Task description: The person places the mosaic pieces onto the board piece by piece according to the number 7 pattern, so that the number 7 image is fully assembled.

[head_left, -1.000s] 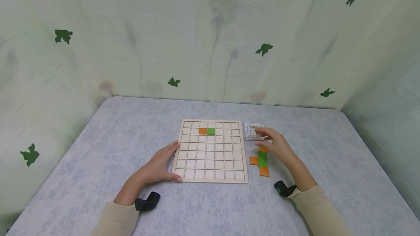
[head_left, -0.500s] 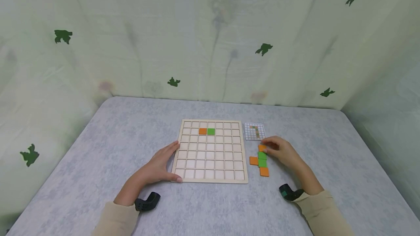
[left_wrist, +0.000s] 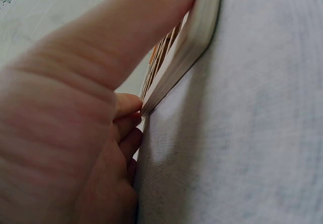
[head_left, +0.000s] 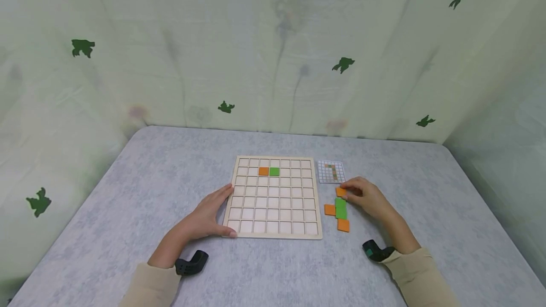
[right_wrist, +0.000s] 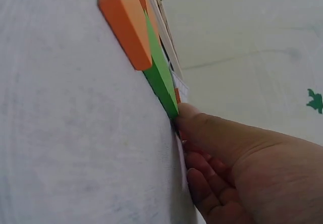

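Note:
A wooden grid board [head_left: 273, 236] lies flat, an orange tile [head_left: 263, 171] and a green tile [head_left: 274, 171] side by side in its second row from the back. My left hand [head_left: 204, 214] rests at its left side, fingers along the left edge, thumb on the front left corner; the left wrist view shows the board's edge [left_wrist: 194, 47] against the thumb. Right of the board, my right hand [head_left: 370, 199] pinches the rearmost orange tile [head_left: 341, 192] of a small group. Green tiles [head_left: 341, 208] lie before it, with orange tiles [head_left: 330, 209] to their left and in front.
A small printed grid card [head_left: 331, 172] lies beside the board's back right corner, behind the loose tiles. The grey table [head_left: 273, 274] meets a pale curtain [head_left: 256, 60] with green leaf shapes. Each wrist wears a black device.
My right hand has come from over the card down to the rearmost orange tile and taken hold of it, uncovering the card. The left hand has stayed at the board.

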A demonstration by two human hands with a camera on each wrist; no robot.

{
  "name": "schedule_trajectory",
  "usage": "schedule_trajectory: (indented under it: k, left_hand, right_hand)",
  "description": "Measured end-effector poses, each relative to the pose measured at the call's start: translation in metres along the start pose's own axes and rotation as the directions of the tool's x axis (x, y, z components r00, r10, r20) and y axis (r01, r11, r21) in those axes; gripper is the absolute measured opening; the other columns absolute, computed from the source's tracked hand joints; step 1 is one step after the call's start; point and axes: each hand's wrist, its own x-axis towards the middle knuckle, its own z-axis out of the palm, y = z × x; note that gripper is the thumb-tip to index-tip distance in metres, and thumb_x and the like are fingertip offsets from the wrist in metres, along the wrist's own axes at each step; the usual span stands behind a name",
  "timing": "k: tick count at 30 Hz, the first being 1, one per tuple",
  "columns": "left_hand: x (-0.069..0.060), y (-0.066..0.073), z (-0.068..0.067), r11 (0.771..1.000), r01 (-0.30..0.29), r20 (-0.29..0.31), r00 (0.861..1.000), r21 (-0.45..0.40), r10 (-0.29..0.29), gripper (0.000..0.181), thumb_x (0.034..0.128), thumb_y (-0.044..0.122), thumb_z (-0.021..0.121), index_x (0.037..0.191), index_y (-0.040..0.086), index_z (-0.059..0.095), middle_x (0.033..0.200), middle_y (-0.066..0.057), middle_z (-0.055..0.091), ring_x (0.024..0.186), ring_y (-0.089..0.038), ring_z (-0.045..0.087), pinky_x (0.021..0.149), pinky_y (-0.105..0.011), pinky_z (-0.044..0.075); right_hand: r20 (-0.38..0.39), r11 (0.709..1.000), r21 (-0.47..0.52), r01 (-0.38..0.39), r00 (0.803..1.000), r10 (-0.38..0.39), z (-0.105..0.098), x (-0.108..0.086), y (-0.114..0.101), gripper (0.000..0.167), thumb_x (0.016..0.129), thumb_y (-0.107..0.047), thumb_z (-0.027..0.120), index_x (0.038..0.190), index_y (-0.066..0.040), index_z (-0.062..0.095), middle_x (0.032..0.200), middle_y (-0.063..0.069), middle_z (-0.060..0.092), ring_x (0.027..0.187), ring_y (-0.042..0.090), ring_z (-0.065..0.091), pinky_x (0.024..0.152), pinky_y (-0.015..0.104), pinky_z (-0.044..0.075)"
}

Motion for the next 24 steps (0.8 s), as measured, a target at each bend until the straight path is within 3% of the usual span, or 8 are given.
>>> schedule_trajectory:
  k: [6,11,15,24]
  left_hand:
    - [0.0,-0.001,0.001,1.0,0.007,-0.002,1.0,0.002,-0.007,0.118,0.0549,0.058,0.076,0.142,0.0,0.021,0.147,-0.015,0.016,0.131,-0.038,0.015,0.1,-0.056,0.016]
    - [0.001,-0.002,0.001,1.0,0.004,-0.003,1.0,0.009,-0.004,0.117,0.0552,0.058,0.076,0.142,0.001,0.022,0.147,-0.015,0.016,0.131,-0.038,0.016,0.1,-0.056,0.017]
    - [0.0,-0.002,0.001,1.0,-0.002,-0.005,1.0,0.01,0.002,0.116,0.0559,0.058,0.076,0.142,0.001,0.021,0.147,-0.015,0.016,0.131,-0.038,0.016,0.1,-0.056,0.017]
    - [-0.001,0.0,0.0,1.0,0.002,0.001,1.0,0.005,-0.002,0.117,0.0563,0.058,0.075,0.142,0.001,0.021,0.147,-0.015,0.015,0.131,-0.037,0.015,0.099,-0.057,0.017]
  right_hand:
    - [0.02,0.998,0.002,-0.062,0.998,0.062,-0.003,0.004,-0.011,0.03,0.083,-0.02,0.066,0.108,-0.005,0.062,0.103,0.008,0.058,0.089,0.022,0.052,0.077,0.038,0.043]
    - [-0.006,1.0,0.008,0.019,1.0,-0.019,-0.005,0.016,-0.031,0.031,0.083,-0.02,0.065,0.11,-0.004,0.061,0.104,0.008,0.06,0.088,0.021,0.054,0.076,0.036,0.045]
    - [-0.023,0.993,0.076,0.095,0.995,-0.093,-0.002,0.03,-0.051,0.032,0.084,-0.021,0.064,0.111,-0.004,0.06,0.107,0.008,0.059,0.091,0.022,0.053,0.078,0.037,0.045]
    - [-0.044,0.961,0.243,0.132,0.991,-0.125,0.024,0.068,-0.085,0.031,0.083,-0.019,0.066,0.109,-0.005,0.061,0.102,0.006,0.06,0.091,0.02,0.053,0.079,0.035,0.045]
